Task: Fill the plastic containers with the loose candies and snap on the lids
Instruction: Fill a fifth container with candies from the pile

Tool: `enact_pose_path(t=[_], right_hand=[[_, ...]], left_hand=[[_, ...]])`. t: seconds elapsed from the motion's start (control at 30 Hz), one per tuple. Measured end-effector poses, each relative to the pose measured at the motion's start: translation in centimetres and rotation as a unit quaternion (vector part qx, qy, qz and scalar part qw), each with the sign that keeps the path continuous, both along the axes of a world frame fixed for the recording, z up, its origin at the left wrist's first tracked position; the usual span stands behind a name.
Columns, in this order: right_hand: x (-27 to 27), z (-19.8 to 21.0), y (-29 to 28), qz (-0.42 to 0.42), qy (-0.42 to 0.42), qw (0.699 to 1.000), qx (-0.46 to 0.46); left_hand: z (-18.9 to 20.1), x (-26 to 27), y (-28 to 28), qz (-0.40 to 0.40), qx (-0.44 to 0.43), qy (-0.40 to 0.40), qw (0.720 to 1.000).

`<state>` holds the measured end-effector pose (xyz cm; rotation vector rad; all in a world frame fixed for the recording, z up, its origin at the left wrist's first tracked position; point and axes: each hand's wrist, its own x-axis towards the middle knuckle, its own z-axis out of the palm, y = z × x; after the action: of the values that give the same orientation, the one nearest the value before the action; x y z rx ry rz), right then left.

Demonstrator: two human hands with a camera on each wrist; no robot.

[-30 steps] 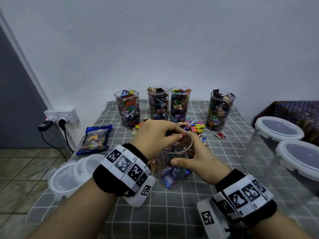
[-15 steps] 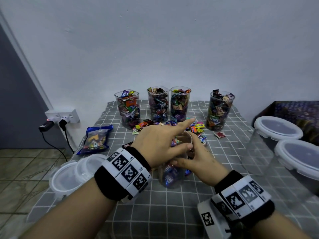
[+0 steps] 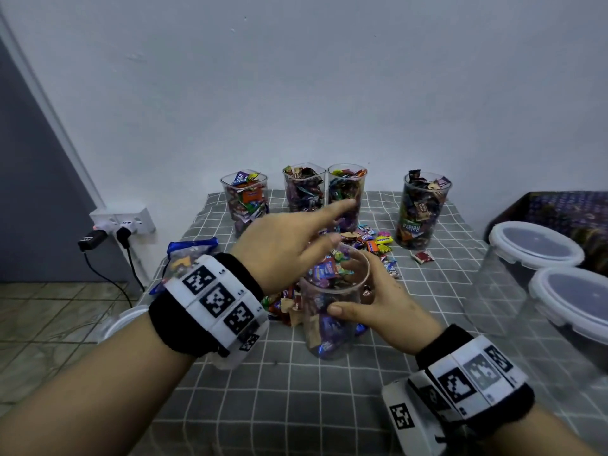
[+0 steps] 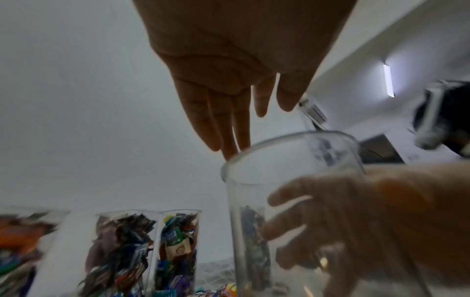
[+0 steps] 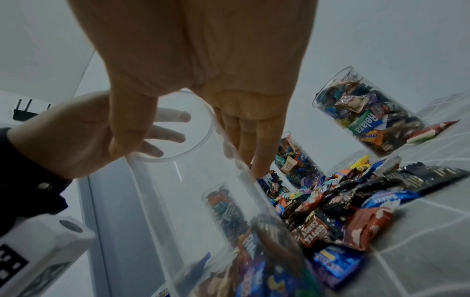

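The right hand (image 3: 381, 301) wraps the upper wall of the clear cup (image 3: 330, 311) near the table's (image 3: 296, 390) front, thumb on the near side, fingers behind. The left hand (image 3: 289, 245) hovers above the rim, fingers straight, holding nothing. The cup is thin, smooth plastic and only partly filled — likely light, tippy and slick, so a grip round the wall is best. The candies (image 3: 371, 241) in crinkly wrappers should be light and slippery; pinch a few at a time. They lie just behind the cup, before four full cups (image 3: 347, 195). Lidded tubs (image 3: 539, 251) sit well right, spare lids (image 3: 123, 319) left — neither blocks the reach.
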<state>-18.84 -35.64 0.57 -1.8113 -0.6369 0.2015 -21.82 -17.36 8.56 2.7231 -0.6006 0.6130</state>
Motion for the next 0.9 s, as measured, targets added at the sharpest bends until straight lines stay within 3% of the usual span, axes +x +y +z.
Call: enact_pose_path(t=[0.1,0.2,0.27,0.43,0.6,0.9], right_hand=[[0.2,0.9,-0.7,0.023,0.001,0.998,-0.063],[0.9,1.8,-1.5,0.002,-0.038,0.988,-0.15],[1.7,2.2,-1.8,-0.047,-0.072,0.975,-0.205],[5.3,2.0,-2.2,-0.174,-0.099,0.934,-0.296],[9.8,-0.3,-3.1,-0.252,-0.066,0.893,-0.367],[12.3,-2.6,-4.1,-0.312,-0.004,0.825,-0.471]], left_hand=[[0.4,0.4,1.9,0.063,-0.171,0.054,0.982],[0.0,1.3,3.9,0.122,-0.35,0.099,0.924],[-1.0,2.2,5.0,0.169,-0.389,0.126,0.897],[-5.2,4.0,5.8,0.291,-0.312,0.255,0.868],[-7.8,4.9,4.7,0.351,-0.309,0.33,0.82],[-9.2,5.7,3.1,0.413,-0.172,0.375,0.812]])
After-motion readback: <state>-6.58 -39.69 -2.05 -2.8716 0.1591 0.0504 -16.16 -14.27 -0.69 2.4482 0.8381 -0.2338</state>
